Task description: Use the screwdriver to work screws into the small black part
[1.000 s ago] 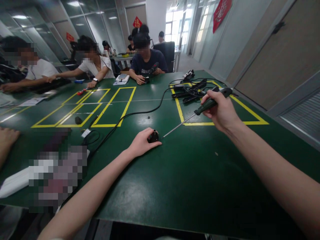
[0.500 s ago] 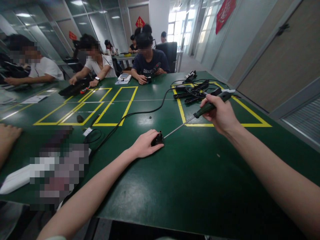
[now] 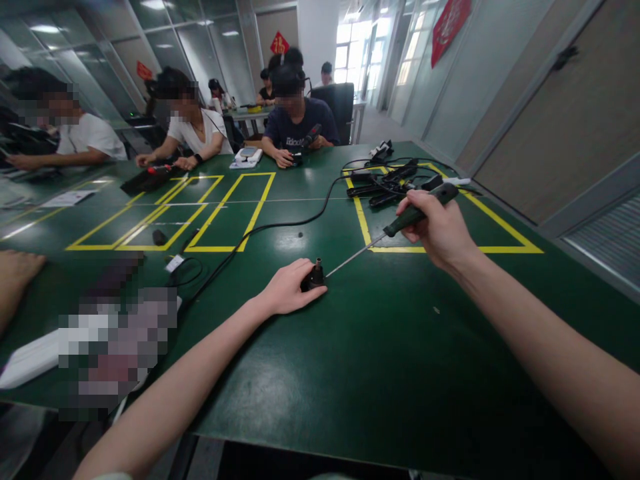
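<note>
My left hand is closed round a small black part on the green table, with a short metal tip sticking up from it. My right hand grips the dark green handle of a screwdriver. The long thin shaft slants down to the left, and its tip is at the right side of the black part. Whether the tip sits in a screw is too small to tell.
Black tools and cables lie tangled inside yellow tape at the back right. A black cable crosses the table. At left are a white object, a white tag and another person's hand. People sit opposite.
My right hand and the screwdriver handle have shifted slightly left, and the handle looks turned. The black part stands a little more upright under my left hand.
</note>
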`<act>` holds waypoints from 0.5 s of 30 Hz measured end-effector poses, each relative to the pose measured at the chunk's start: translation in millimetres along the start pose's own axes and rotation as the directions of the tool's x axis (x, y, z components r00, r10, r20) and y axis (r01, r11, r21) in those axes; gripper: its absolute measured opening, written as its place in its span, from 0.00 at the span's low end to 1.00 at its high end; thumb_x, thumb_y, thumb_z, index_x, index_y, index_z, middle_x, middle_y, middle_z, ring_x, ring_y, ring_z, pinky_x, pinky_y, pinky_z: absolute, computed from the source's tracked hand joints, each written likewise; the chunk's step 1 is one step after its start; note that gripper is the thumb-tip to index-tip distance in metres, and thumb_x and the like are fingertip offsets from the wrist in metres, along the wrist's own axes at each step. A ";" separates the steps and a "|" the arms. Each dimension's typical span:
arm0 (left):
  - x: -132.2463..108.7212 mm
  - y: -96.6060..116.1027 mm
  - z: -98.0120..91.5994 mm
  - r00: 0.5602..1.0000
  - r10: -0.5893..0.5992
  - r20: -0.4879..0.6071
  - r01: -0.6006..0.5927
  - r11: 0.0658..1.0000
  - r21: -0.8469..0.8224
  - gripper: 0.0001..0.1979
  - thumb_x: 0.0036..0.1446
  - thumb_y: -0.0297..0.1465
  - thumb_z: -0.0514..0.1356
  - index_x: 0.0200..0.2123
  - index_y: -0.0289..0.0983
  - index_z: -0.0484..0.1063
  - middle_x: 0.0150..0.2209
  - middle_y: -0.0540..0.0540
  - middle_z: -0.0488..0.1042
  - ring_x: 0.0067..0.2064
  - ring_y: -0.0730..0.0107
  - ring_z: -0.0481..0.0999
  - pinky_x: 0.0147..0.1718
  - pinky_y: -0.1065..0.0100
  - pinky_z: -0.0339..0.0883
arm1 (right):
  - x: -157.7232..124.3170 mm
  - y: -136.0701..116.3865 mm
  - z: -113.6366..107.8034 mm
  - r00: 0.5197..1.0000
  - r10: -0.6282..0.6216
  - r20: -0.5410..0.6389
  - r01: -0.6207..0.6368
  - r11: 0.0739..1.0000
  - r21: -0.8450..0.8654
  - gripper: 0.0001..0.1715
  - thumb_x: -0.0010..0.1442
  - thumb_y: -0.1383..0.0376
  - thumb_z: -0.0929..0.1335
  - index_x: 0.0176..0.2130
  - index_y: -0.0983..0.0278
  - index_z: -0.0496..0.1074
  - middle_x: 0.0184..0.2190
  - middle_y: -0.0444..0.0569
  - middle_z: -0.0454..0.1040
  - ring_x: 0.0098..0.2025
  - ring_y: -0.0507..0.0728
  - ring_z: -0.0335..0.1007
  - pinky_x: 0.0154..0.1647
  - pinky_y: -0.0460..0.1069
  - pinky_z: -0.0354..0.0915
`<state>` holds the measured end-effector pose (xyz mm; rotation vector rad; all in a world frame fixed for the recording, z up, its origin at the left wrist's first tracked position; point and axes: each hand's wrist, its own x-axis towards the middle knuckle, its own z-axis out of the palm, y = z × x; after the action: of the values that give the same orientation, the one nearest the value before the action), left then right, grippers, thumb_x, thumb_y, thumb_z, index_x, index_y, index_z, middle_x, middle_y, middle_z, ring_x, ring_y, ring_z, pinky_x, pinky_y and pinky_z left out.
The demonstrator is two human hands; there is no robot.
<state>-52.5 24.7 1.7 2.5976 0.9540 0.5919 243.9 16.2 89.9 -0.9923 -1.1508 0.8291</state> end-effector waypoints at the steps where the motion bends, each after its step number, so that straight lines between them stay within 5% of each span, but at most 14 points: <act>1: -0.1 0.1 -0.3 1.000 -0.001 -0.001 0.001 1.000 -0.004 0.14 0.68 0.43 0.62 0.37 0.39 0.68 0.37 0.46 0.73 0.39 0.60 0.73 0.39 0.62 0.69 | 0.1 -0.4 -0.3 1.000 -0.003 -0.002 0.003 1.000 -0.001 0.25 0.56 0.48 0.77 0.23 0.62 0.73 0.16 0.41 0.65 0.13 0.46 0.55 0.12 0.45 0.50; 15: -0.2 1.4 -1.8 1.000 -0.025 0.017 0.025 0.999 -0.024 0.14 0.68 0.44 0.61 0.38 0.39 0.69 0.37 0.45 0.74 0.38 0.61 0.72 0.39 0.61 0.69 | -2.6 -5.7 -1.3 0.996 0.036 0.082 -0.033 0.999 -0.028 0.22 0.54 0.49 0.79 0.24 0.62 0.74 0.13 0.39 0.63 0.13 0.47 0.54 0.12 0.45 0.49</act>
<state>-52.7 23.8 3.8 2.5617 0.9666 0.5712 244.7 11.6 94.2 -1.0105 -1.2208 0.8910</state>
